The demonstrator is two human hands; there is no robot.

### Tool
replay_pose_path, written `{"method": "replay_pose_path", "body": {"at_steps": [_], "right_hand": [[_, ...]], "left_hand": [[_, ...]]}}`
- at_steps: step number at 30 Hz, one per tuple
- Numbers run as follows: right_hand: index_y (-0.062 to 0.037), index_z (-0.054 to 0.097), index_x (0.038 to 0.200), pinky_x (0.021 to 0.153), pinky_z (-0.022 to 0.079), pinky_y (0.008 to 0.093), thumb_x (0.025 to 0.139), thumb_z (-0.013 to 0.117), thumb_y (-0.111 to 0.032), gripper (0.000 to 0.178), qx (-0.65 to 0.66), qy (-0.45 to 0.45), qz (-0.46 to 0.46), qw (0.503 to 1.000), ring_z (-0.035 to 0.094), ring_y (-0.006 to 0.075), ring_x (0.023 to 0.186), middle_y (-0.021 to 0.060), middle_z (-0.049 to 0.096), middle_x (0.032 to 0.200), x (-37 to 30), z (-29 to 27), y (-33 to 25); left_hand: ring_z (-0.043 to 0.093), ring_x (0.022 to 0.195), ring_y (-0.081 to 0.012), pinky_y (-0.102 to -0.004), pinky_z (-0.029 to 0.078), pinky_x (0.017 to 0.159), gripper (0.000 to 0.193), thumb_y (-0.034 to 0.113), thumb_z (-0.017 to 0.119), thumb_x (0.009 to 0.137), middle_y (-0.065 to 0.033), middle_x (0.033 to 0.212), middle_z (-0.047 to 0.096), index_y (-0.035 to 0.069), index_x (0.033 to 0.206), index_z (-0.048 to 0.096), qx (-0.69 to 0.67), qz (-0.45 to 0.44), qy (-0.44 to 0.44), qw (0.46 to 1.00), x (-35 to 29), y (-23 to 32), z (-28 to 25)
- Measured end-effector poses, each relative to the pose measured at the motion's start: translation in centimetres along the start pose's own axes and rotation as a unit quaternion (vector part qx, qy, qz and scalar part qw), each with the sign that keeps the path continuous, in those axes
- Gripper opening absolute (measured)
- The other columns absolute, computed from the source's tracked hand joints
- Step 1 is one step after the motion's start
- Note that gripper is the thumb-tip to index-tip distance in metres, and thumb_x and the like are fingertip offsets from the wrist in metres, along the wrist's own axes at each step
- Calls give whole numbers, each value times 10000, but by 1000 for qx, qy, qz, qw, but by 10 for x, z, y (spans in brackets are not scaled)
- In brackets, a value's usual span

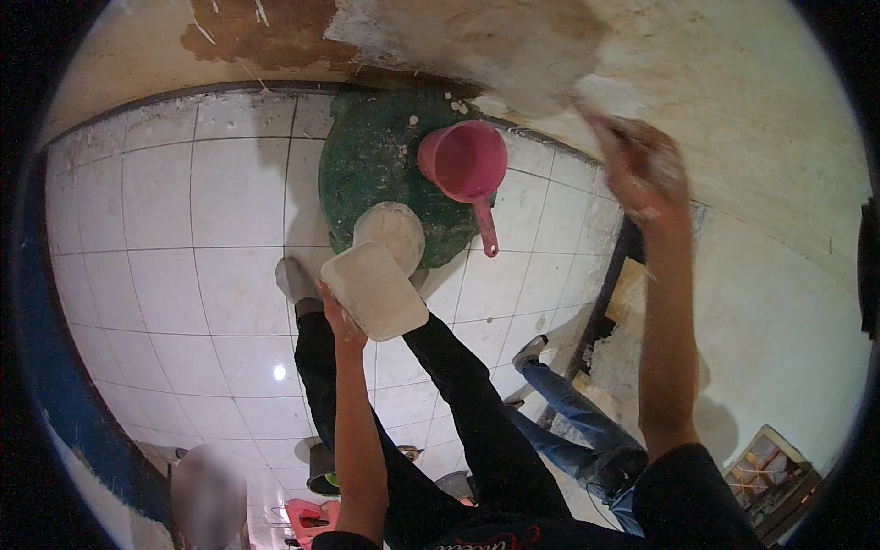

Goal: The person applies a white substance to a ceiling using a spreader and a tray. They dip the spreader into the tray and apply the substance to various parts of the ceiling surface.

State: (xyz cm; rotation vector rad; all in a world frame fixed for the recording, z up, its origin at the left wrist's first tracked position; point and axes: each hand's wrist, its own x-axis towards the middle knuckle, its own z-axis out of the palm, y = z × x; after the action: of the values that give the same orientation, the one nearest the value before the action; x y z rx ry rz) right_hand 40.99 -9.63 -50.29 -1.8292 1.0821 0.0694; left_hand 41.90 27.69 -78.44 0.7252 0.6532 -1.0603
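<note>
My left hand (344, 316) grips the side of a pale rectangular tray (376, 291) with rounded corners, held above my feet. Behind the tray, a round whitish tub (394, 236) rests on a green round mat or sheet (367, 156) smeared with dried white spots. My right hand (646, 170) is raised by the wall (733, 110) and smeared by motion. Its fingers look curled, with white residue on them; whatever they hold is too blurred to name. Near the hand, a wet greyish-white patch (513, 46) covers part of the wall.
A pink dipper (467, 160) sits on the green mat, handle toward me. White floor tiles (238, 293) spread to the left. Another person's jeans-clad legs (573, 412) are at the right. Behind me are a dark bucket (323, 467), a red plastic stool (307, 522) and a wooden frame (770, 467).
</note>
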Motion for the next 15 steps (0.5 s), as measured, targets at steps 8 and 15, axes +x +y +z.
{"method": "replay_pose_path", "body": {"at_steps": [8,15], "right_hand": [[131,441,1213,1043,453,477,930,428,6,309,673,165,95,715,511,356,1169,269,492,1279,95,-9,40],[210,334,1289,1059,443,315,934,401,29,404,718,40,32,695,545,284,1156,290,439,1344,-30,-84,-42]], "left_hand": [[478,1243,-283,-456,408,1044,643,582,311,969,-99,1374,465,108,1399,374,-45,-25,42,998,4,-2,-7],[488,1232,-284,-449,416,1037,660,588,322,964,-107,1367,473,91,1394,377,-37,-13,32,999,5,-9,-9]]}}
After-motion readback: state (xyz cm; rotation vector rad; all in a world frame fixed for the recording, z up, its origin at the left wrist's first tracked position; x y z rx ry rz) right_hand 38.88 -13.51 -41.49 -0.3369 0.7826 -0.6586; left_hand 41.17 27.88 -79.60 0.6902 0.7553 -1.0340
